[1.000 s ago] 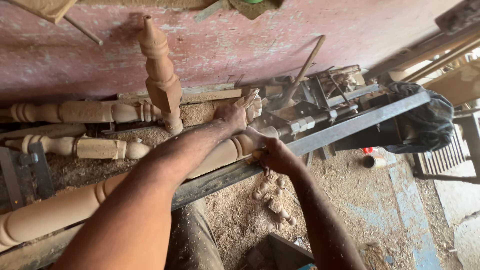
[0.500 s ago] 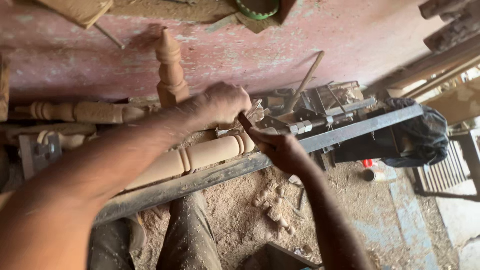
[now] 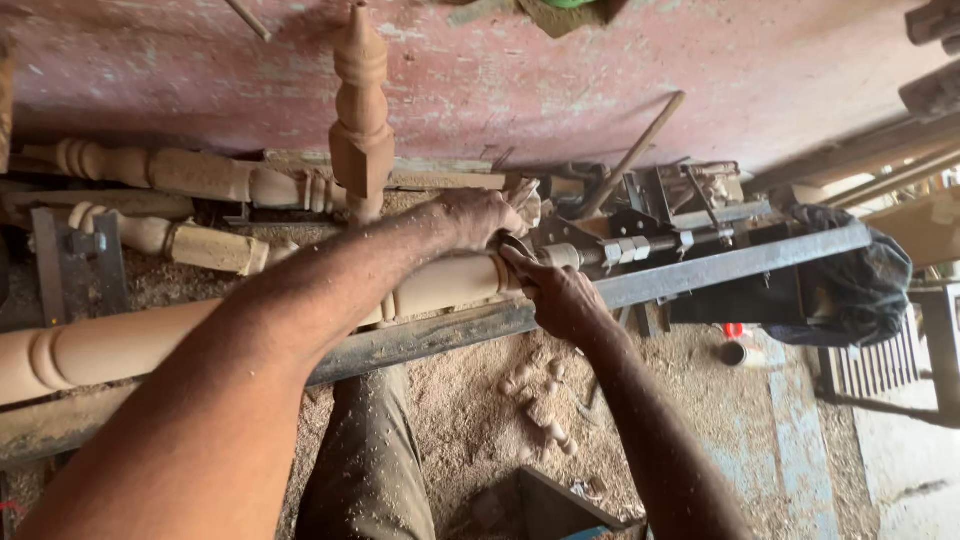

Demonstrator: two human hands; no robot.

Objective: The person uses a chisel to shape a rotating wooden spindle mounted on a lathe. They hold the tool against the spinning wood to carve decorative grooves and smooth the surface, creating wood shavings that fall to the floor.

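A long pale turned wooden spindle (image 3: 440,285) lies along a metal lathe bed (image 3: 720,265). Its right end meets the lathe's metal centre (image 3: 620,250). My left hand (image 3: 485,215) reaches over the spindle's right end, its fingers curled on a small pale scrap (image 3: 525,195); what the scrap is I cannot tell. From below, my right hand (image 3: 555,290) grips the same end of the spindle. Both hands sit close together there, and the spot between them is partly hidden.
One finished baluster (image 3: 360,110) stands upright against the red wall (image 3: 560,70), and others (image 3: 190,175) lie behind the lathe. A stick (image 3: 630,155) leans on the wall. Sawdust and offcuts (image 3: 545,415) cover the floor by my leg (image 3: 370,470). A black bag (image 3: 850,285) hangs at right.
My left hand has moved from the standing baluster onto the spindle's end. My right hand stays at that end. The view has shifted a little.
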